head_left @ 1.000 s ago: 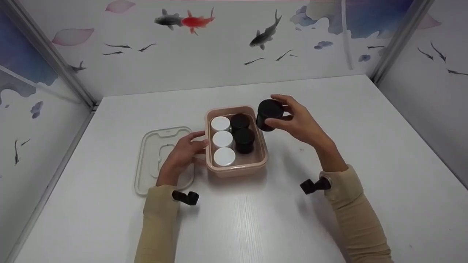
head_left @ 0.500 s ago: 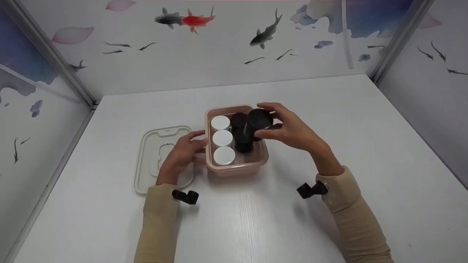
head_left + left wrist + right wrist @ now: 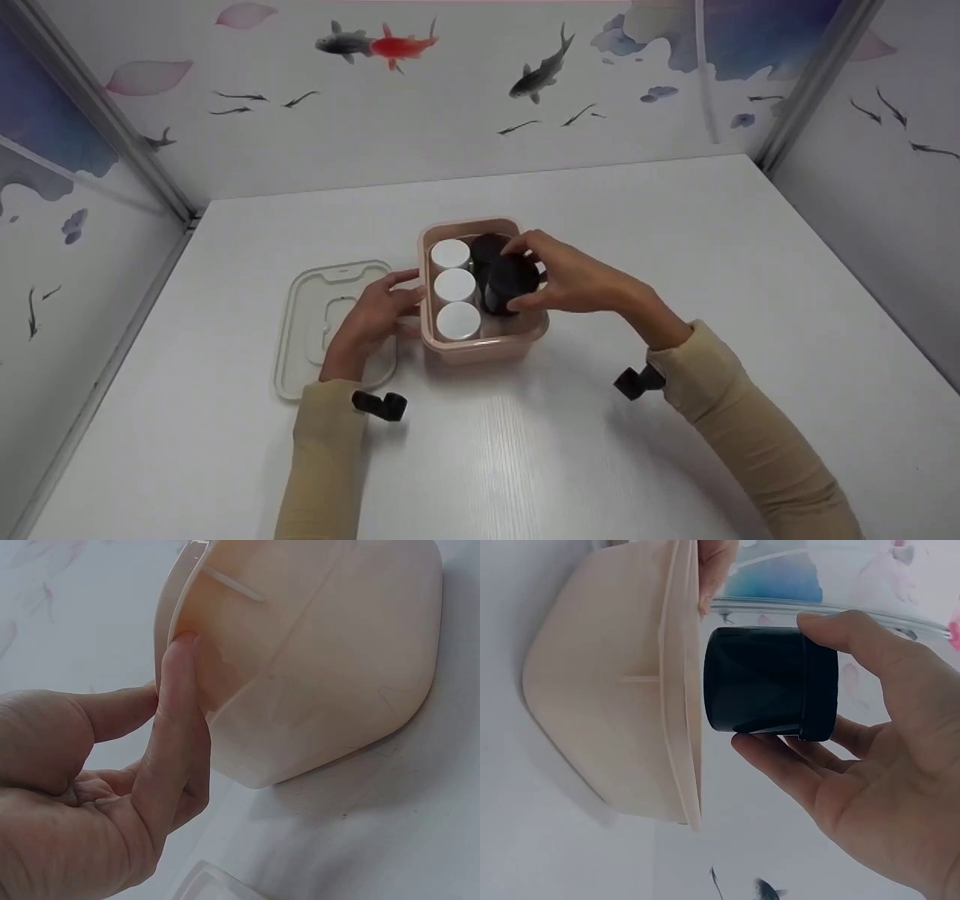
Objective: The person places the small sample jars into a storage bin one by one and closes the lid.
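A pink plastic box (image 3: pixel 487 346) stands on the table, and my left hand (image 3: pixel 375 311) pinches its left rim between thumb and fingers, as the left wrist view also shows. My right hand (image 3: pixel 577 276) holds a black lidded jar (image 3: pixel 761 682) by its sides, upright. In the right wrist view the jar's base is just above the box rim. Inside the box, three white-topped jars (image 3: pixel 457 321) line the left side. A black jar (image 3: pixel 487 246) sits at the back right; another black jar in front of it is mostly hidden under the held one.
A pale translucent lid (image 3: pixel 300 330) lies flat left of the box, partly under my left hand. White panels printed with fish surround the white table (image 3: pixel 480 450) at the back and sides. Small black cameras (image 3: pixel 381 406) sit on both wrists.
My right hand has carried the black jar leftward, from beyond the box's right rim to over its right-hand row, and lower. The left hand has kept its hold on the rim.
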`<move>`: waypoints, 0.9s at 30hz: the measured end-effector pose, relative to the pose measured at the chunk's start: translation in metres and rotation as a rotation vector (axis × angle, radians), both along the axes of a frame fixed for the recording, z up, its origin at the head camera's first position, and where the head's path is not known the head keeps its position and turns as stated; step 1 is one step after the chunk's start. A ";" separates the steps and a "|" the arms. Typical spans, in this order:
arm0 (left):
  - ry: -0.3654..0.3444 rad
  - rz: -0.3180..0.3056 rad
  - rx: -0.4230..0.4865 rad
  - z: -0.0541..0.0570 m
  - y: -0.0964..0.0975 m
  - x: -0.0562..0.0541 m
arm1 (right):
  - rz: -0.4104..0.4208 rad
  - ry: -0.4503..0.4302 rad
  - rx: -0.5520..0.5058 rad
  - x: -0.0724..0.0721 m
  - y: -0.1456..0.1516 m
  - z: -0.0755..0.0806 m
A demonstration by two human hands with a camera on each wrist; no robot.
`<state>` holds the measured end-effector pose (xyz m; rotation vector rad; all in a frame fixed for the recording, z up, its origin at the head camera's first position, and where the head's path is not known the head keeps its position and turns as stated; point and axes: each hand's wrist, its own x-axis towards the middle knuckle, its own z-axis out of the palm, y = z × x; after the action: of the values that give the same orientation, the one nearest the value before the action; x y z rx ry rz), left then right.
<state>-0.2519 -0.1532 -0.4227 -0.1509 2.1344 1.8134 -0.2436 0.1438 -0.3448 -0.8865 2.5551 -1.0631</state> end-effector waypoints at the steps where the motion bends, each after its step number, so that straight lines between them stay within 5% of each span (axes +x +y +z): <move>1: 0.000 0.000 0.003 0.000 0.000 0.000 | 0.012 -0.003 0.018 0.000 -0.001 0.000; 16: -0.010 -0.001 0.009 0.002 0.001 0.001 | 0.149 -0.016 0.242 -0.012 -0.016 -0.005; 27: -0.010 -0.004 -0.003 0.003 0.000 0.001 | 0.151 0.012 0.396 -0.013 -0.025 -0.008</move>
<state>-0.2511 -0.1535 -0.4196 -0.1565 2.1291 1.8035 -0.2570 0.1185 -0.3524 -0.9547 2.5292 -0.4840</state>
